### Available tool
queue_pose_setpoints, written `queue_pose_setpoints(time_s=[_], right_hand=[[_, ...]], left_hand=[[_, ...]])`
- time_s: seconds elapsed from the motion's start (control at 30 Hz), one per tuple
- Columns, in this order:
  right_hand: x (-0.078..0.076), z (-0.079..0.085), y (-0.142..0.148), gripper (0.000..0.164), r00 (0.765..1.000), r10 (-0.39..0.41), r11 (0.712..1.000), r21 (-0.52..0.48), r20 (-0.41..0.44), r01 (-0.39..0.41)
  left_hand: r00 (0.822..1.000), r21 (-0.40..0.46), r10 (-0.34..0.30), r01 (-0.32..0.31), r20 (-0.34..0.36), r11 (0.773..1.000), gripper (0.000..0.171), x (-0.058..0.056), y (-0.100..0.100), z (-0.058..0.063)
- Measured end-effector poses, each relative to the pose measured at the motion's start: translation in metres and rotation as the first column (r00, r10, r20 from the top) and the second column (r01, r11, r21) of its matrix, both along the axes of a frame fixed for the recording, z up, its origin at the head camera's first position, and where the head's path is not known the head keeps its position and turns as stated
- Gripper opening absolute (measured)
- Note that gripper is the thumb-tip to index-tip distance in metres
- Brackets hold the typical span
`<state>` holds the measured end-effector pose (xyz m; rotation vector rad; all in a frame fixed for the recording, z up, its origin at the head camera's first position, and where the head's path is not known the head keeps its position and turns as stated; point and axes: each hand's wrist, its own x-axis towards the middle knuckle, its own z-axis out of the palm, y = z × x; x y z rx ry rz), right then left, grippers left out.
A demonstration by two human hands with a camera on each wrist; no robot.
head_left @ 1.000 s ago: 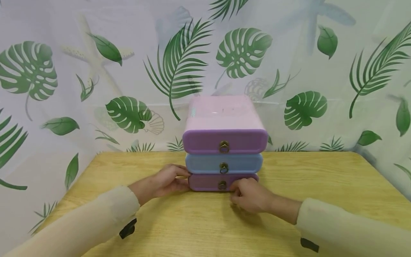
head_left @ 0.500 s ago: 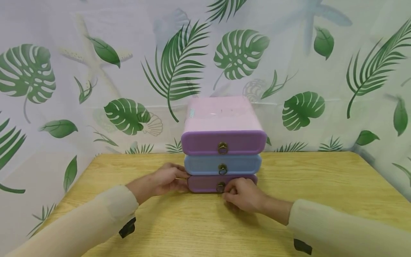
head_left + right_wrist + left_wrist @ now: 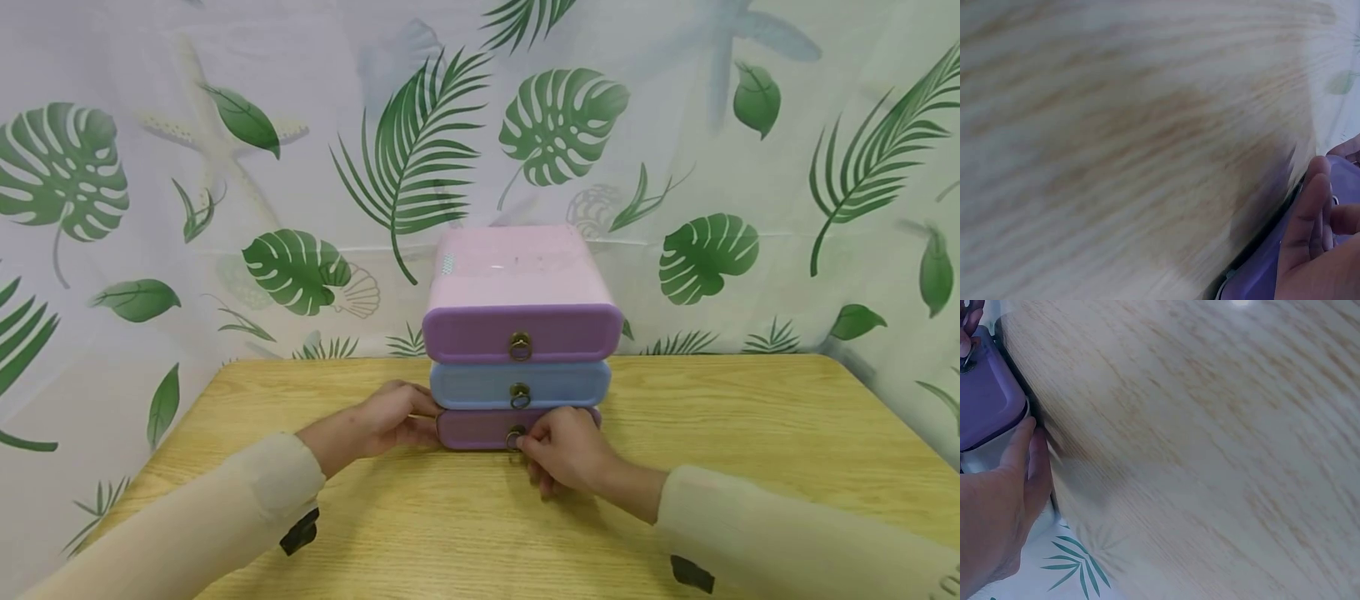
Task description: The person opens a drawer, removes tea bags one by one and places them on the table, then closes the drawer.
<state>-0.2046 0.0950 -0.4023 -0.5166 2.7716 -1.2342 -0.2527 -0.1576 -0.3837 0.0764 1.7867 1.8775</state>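
A stack of three small drawers (image 3: 523, 333) stands on the table, purple at top, blue in the middle, purple at the bottom. Each front carries a bronze ring pull. My right hand (image 3: 566, 450) pinches the ring pull (image 3: 513, 439) of the bottom purple drawer (image 3: 472, 427) between thumb and finger. My left hand (image 3: 390, 419) rests against the left side of the bottom unit with its fingers straight, as the left wrist view also shows on the purple drawer's pale casing (image 3: 991, 453). All three drawers look closed.
The wooden table (image 3: 420, 533) spreads around the stack. Behind it hangs a white leaf-patterned cloth (image 3: 315, 167). The stack's pink top (image 3: 521, 262) reaches back close to that cloth.
My right hand has moved left along the bottom drawer's front to its ring pull, which is now pinched and lifted outward. My left hand has stayed at the side.
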Motion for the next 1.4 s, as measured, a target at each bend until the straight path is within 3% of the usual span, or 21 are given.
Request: queue_pose_setpoints(time_s=[0.2,0.63,1.0,1.4], right_hand=[[0.000,-0.001,-0.004,0.030,0.997,-0.071,0.997,-0.019,0.017,0.071],[0.003,-0.001,-0.005,0.030,0.994,-0.096,0.994,-0.052,0.050,0.099],[0.005,0.004,-0.010,0.022,0.977,-0.166,0.983,-0.059,0.132,0.175],[0.014,0.005,-0.012,0.024,0.980,-0.148,0.985,-0.067,0.136,0.159]], left_hand=[[1.000,-0.007,0.008,-0.008,0.001,1.000,0.034,-0.002,0.000,0.001],[1.000,-0.038,0.009,-0.009,0.007,0.999,0.032,-0.001,0.001,0.001],[1.000,-0.048,0.009,-0.009,-0.005,0.999,0.033,-0.001,0.004,0.002],[1.000,-0.040,0.000,-0.001,-0.005,0.999,0.033,-0.001,0.005,0.003]])
